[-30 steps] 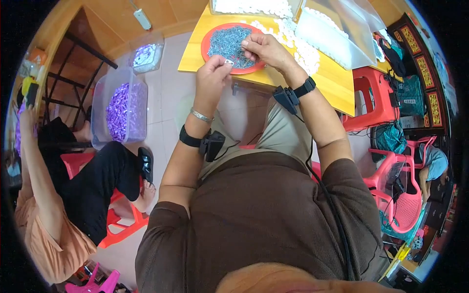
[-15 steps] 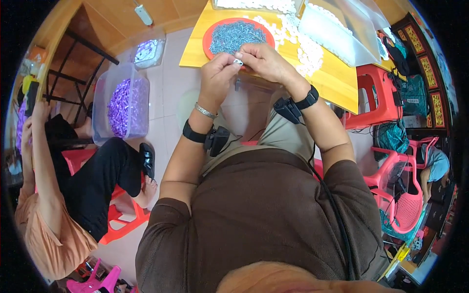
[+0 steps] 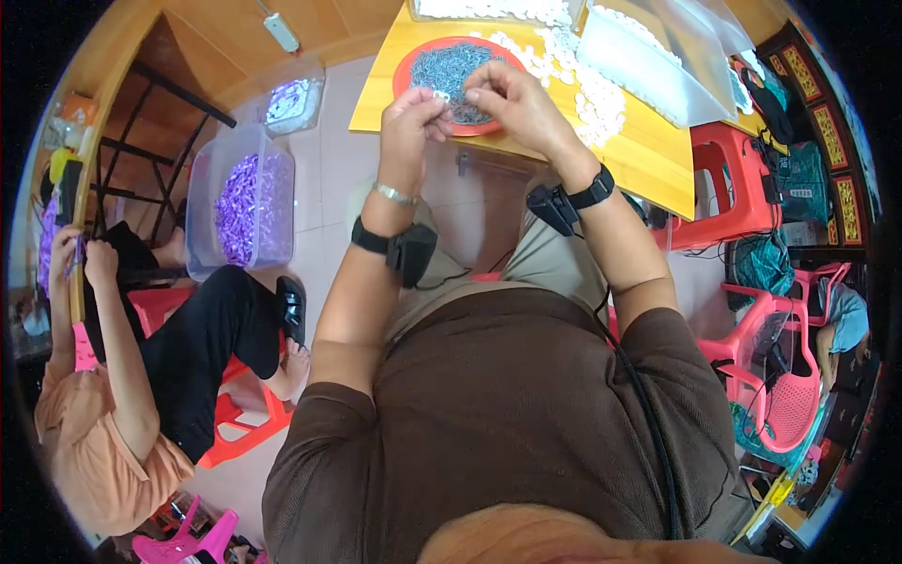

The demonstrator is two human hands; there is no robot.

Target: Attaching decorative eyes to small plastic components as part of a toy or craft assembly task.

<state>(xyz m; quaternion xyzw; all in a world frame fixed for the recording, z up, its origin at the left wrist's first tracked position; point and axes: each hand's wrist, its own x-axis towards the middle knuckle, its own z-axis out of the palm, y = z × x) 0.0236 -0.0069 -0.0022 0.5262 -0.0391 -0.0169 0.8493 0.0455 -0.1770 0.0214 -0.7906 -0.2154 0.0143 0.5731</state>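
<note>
My left hand (image 3: 413, 117) is closed, with a small white plastic piece (image 3: 442, 96) pinched at its fingertips over the near left edge of a red round tray (image 3: 401, 79). Thin grey metal pins, perhaps screws, fill the tray in a loose heap (image 3: 445, 68). Over the tray's right side is my right hand (image 3: 515, 105), its fingers curled and thumb and forefinger drawn in close above the heap. Whatever is between those fingertips is too small to make out. The two hands are apart.
Many white pieces (image 3: 601, 105) lie on the yellow table (image 3: 648, 160), beside a clear bin (image 3: 625, 70). A red stool (image 3: 719, 179) stands at right. Leftward, a tub (image 3: 282, 202) holds purple pieces; a co-worker in an orange top (image 3: 113, 451) sits at another table.
My hands were together at the tray's near edge and have parted. The white piece stayed in my left hand; my right hand moved right over the tray. The co-worker's hands shifted.
</note>
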